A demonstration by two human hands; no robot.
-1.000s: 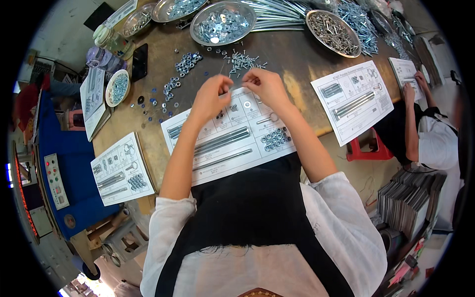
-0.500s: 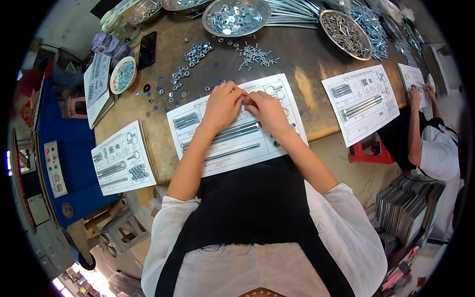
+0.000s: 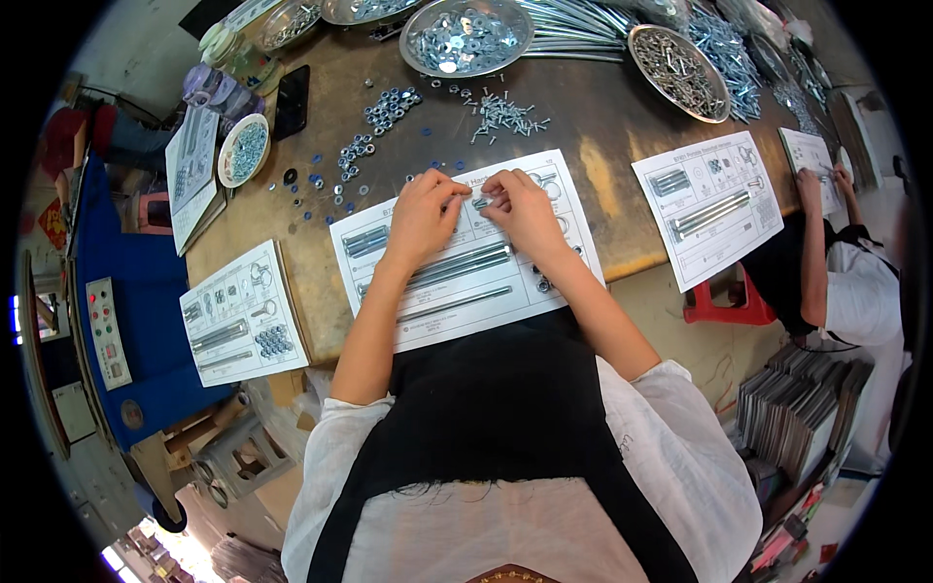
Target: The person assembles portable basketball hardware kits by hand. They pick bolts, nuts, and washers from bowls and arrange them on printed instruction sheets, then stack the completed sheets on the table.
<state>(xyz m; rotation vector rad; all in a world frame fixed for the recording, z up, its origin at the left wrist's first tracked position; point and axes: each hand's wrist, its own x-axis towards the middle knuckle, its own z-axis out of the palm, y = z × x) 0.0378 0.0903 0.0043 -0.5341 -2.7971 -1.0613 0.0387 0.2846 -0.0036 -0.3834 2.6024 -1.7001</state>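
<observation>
A white sheet [image 3: 569, 209] with pictures of bolts, rods and small hardware lies in front of me at the table edge. Over its upper part my left hand [image 3: 426, 219] is bent, thumb and forefinger drawn close together; whatever is between them is too small to name. My right hand [image 3: 525, 216] is beside it, fingertips pinched near a small shiny metal piece [image 3: 482, 203], which I cannot identify. A gap separates the two hands. Beyond them lie loose nuts [image 3: 391, 107], blue washers [image 3: 316, 181] and a pile of small screws [image 3: 507, 117].
Metal bowls of washers [image 3: 462, 39] and screws [image 3: 678, 73] stand at the back, beside long rods [image 3: 578, 34]. A small white bowl [image 3: 244, 151] and a phone [image 3: 291, 101] lie left. More printed sheets [image 3: 709, 204] flank mine. Another person [image 3: 855, 291] works at the far right.
My hands, fingertips together before, have drawn apart, the left moving left. The small shiny piece now shows at the right fingertips.
</observation>
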